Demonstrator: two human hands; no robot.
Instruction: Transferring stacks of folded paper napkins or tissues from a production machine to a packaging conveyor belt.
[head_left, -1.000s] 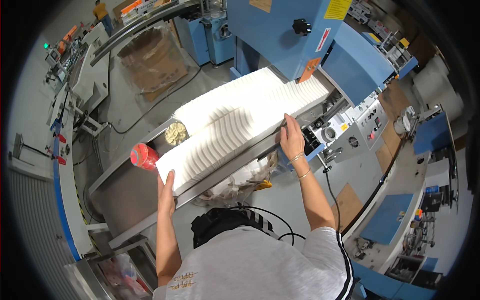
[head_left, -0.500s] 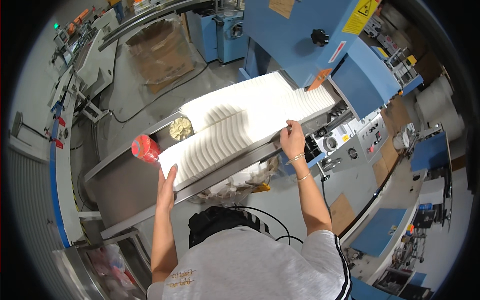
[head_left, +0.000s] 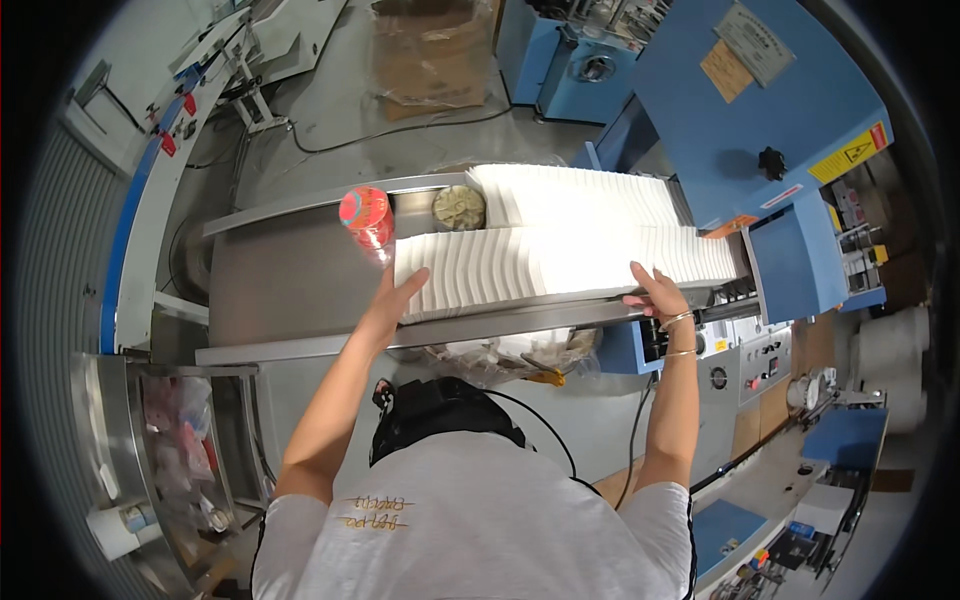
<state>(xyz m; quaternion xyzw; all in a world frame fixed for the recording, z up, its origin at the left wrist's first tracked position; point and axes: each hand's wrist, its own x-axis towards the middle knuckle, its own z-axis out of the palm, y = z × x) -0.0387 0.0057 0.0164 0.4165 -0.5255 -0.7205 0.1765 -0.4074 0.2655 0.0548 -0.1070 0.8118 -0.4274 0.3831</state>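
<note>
Steel tray (head_left: 290,285) across frame centre, grey floor beyond, blue machine (head_left: 745,120) upper right, wrapped brown bundle (head_left: 430,50) top centre. Two white stacks on tray: near stack (head_left: 560,265) centre, far stack (head_left: 580,195) just behind. Red cup (head_left: 366,215) and round yellowish thing (head_left: 458,207) by stacks' left ends. Left hand (head_left: 400,298) flat, fingers spread, pressed on near stack's left end, not gripping. Right hand (head_left: 655,292) open, fingers extended, resting on near stack's right end by machine.
</note>
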